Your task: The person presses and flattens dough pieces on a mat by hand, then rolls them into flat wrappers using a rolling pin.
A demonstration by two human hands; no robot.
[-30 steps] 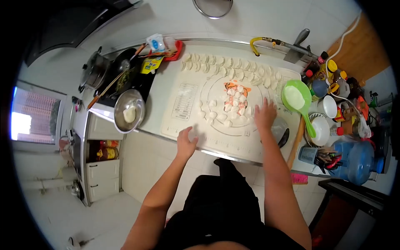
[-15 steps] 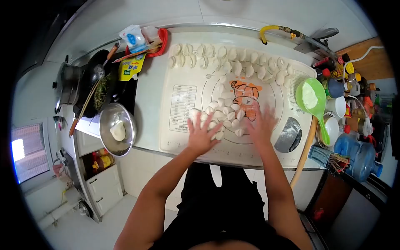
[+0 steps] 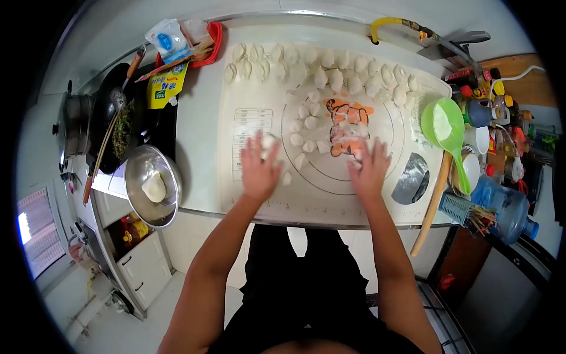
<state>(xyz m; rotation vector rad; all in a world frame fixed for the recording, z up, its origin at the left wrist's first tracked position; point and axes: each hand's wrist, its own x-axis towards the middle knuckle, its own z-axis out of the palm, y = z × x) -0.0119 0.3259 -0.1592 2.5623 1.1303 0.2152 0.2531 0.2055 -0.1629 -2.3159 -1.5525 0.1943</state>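
Observation:
My left hand [image 3: 260, 171] lies palm down with spread fingers on the left part of the white dough mat [image 3: 247, 203]. A dough piece [image 3: 268, 141] shows at its fingertips. My right hand [image 3: 369, 171] is also spread flat, beside the mat's orange tiger print [image 3: 348, 141], with a bit of dough partly hidden at its fingers. Between the hands several small cut dough pieces [image 3: 301, 160] are scattered inside the printed circle. Rows of folded dumplings [image 3: 336, 79] line the mat's far edge.
A steel bowl [image 3: 137, 203] with a dough lump [image 3: 154, 187] stands left, near a wok [image 3: 106, 97]. At right are a metal scraper [image 3: 408, 180], a rolling pin [image 3: 433, 203], a green ladle-shaped scoop [image 3: 453, 150] with flour, and several bottles [image 3: 480, 112].
My left hand has moved left and slightly up; my right hand has shifted little. The dough pieces, clustered between the hands before, are now spread apart. The whole view has shifted a little.

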